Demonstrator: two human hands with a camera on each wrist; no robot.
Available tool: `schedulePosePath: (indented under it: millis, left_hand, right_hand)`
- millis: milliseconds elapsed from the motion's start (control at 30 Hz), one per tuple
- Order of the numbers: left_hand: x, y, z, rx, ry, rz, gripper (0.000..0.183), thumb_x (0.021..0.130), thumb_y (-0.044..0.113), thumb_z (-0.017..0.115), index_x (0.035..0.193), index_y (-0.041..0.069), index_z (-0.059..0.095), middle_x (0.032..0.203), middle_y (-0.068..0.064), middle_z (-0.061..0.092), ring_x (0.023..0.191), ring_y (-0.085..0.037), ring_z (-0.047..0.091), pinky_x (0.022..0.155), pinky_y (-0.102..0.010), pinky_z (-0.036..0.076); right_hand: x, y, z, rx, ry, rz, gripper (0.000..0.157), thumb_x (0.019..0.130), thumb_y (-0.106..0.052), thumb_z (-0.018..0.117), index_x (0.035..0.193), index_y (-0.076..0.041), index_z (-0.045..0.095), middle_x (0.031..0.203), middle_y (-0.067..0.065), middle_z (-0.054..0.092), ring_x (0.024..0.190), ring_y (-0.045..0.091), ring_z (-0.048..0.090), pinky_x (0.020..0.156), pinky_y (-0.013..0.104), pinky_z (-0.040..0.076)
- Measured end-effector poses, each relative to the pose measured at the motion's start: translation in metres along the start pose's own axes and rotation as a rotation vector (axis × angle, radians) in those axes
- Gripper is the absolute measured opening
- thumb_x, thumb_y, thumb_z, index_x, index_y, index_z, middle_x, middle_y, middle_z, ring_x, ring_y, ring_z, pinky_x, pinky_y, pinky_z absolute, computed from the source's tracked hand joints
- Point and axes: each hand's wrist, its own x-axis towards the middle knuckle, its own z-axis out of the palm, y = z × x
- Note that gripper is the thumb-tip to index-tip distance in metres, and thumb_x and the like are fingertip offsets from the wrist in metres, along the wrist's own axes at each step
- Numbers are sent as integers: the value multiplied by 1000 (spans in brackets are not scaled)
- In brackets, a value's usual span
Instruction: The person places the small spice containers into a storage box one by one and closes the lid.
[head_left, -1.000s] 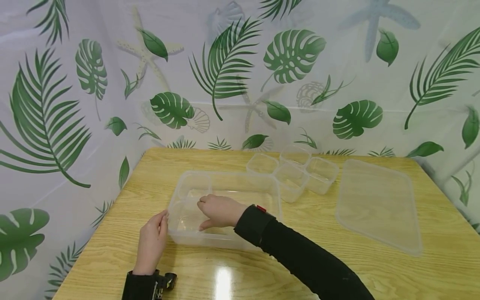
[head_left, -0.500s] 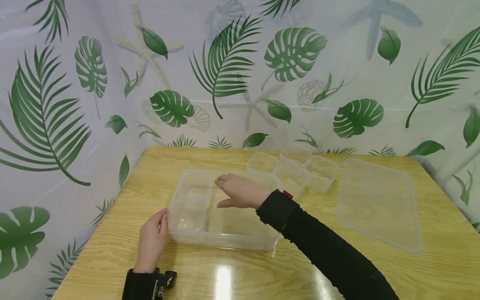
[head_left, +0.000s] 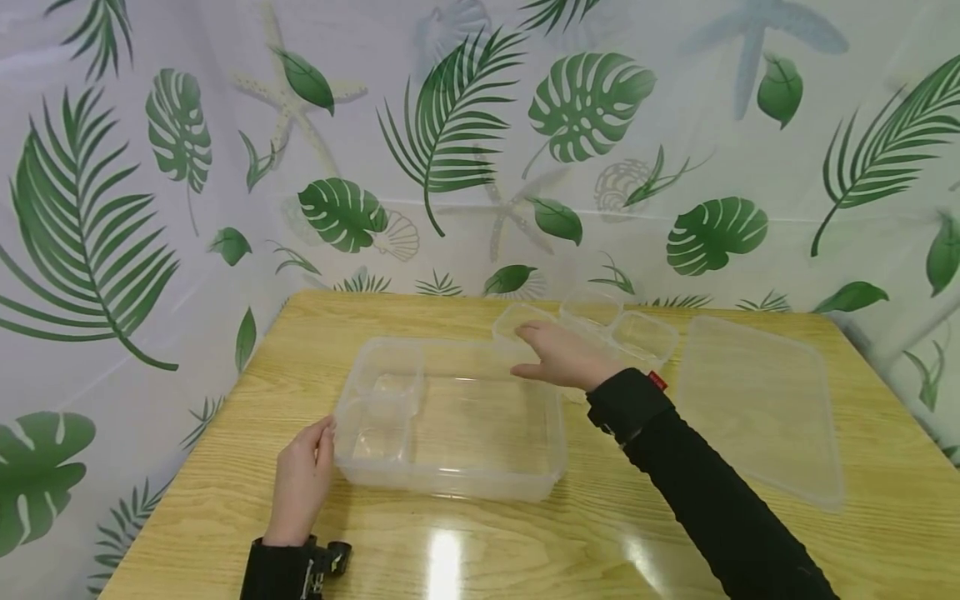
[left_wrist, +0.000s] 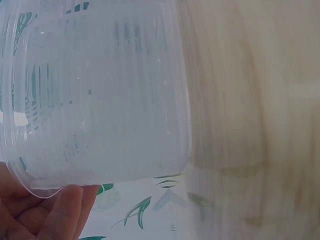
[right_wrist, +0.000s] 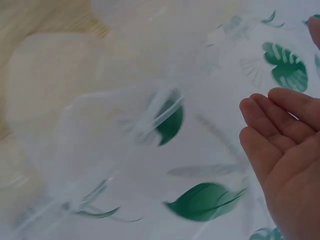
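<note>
Right wrist: palm (right_wrist: 290, 145) (head: back (head_left: 566, 354))

The right sleeve (head_left: 720, 483) is black, puckered; its broad black wristband (head_left: 628, 402) bears a red tag (head_left: 657, 380); the left cuff (head_left: 276, 571) is black, a stubby black device (head_left: 339, 559) at its side.

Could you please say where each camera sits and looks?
Head: on the head, looking forward and down at table, large container and backdrop; left hand, right hand and dark sleeves show.
Left wrist: on that wrist, facing the large container's side; left hand shows.
Right wrist: on that wrist, facing clear tubs and backdrop; right hand shows.
Shared by head and left wrist: large container.
</note>
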Motion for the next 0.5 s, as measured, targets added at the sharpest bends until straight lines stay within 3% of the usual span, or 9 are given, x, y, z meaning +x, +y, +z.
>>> schedulePosePath:
  millis: [233, 500]
  left_hand:
    - [-1, 0, -1, -3, -4, 3, 30, 94, 6, 41, 114, -12, 53, 110, -27, 55, 101, -37, 53, 81, -47, 44]
    - [0, 0, -2, -8, -9, 1, 30, 94, 7, 41, 115, -11, 53, 110, -27, 55, 101, -36, 53, 81, -46, 44]
  right_hand:
    - [-16, 41, 5, 38, 23, 79, 61, 84, -26, 61, 124, 15, 40, 123, 31, 42, 116, 41, 37, 95, 46, 32]
    - [-28, 70, 8, 103, -21, 203, 69, 83, -33, 60, 127, 14, 36, 128, 33, 35, 118, 44, 31, 96, 49, 30]
